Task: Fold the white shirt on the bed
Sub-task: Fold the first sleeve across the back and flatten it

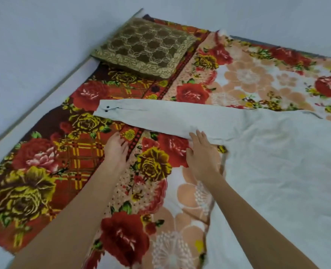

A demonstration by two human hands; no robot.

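The white shirt [273,158] lies spread flat on the right half of the bed [50,191]. One long sleeve [145,115] stretches out to the left, its cuff bearing two dark buttons. My right hand [201,152] is flat, its straight fingers touching the lower edge of the sleeve where it meets the shirt's body. A little to the left, my left hand [115,150] hovers over the flowered cover, fingers relaxed, just below the sleeve and holding nothing.
A brown and gold patterned cushion [143,49] sits at the head of the bed, above the sleeve. The flowered bedcover runs to a pale wall at the left and the back. The bed's left edge is close to the cuff.
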